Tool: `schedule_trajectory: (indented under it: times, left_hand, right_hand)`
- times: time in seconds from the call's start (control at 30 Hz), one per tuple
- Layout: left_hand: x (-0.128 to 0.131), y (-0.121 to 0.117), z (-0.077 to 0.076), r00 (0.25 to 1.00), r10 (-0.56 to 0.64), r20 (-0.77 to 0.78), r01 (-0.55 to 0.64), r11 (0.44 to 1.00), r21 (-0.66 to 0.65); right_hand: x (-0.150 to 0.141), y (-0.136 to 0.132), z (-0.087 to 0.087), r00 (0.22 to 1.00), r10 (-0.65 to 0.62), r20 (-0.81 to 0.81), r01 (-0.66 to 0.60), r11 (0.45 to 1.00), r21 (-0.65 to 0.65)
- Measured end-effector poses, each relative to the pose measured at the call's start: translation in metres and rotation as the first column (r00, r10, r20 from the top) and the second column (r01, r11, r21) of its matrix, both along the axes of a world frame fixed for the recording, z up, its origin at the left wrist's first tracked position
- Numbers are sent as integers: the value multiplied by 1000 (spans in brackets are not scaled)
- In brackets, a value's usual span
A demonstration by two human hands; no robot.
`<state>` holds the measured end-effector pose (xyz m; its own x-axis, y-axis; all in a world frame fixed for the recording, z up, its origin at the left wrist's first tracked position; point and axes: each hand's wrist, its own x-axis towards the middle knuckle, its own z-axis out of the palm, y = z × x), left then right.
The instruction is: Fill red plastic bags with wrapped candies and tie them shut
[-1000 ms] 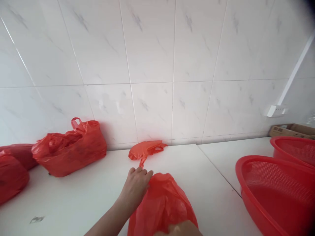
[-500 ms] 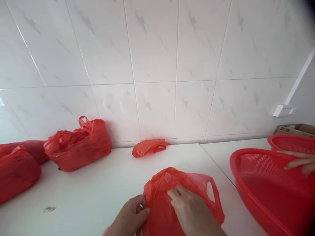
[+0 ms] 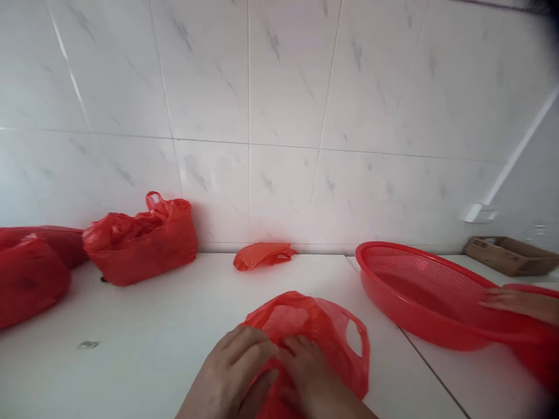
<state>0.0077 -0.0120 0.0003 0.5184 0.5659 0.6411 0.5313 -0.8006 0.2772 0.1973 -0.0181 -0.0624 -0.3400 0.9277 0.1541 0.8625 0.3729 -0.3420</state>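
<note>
White tiles (image 3: pixel 283 192) are backing the surface (image 3: pixel 152 326); short of its far edge, our left hand (image 3: pixel 233 368) is touching the open red bag (image 3: pixel 328 329), our right hand (image 3: pixel 308 372) resting in its mouth; we cannot tell their grip.

The left hand (image 3: pixel 225 369) is held with its back upward, fingers (image 3: pixel 251 340) bent, thumb (image 3: pixel 261 389) set below them. The right hand (image 3: pixel 307 365) is placed just beside it, fingers stretched forward, forearm (image 3: pixel 338 402) angled inward.
</note>
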Motion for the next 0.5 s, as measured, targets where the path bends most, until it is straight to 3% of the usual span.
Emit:
schedule_trajectory:
  times: [0.07, 0.13, 0.27, 0.37, 0.4, 0.5]
  left_hand:
    - [5, 6, -7, 986, 17, -163, -5, 997, 75]
    - [3, 18, -24, 965, 142, -220, -130, 989, 67]
    - [-16, 40, -66, 988, 152, -10, -152, 982, -109]
    - [-31, 40, -86, 964, 195, 180, -141, 951, -276]
    - [-34, 38, -91, 949, 218, 227, -137, 936, -325]
    - [-33, 34, -105, 908, 301, 290, -178, 906, -385]
  right_hand:
    - [-4, -6, 3, 1000, 24, -15, -24, 1000, -13]
    - [2, -17, 14, 999, 33, -4, -33, 999, 15]
    - [40, -69, 54, 992, -92, 90, 70, 973, 220]
    - [87, -125, 83, 944, -296, 144, 209, 878, 430]
    - [103, -143, 89, 906, -401, 134, 291, 821, 491]
    - [148, -190, 86, 770, -614, 173, 454, 718, 527]
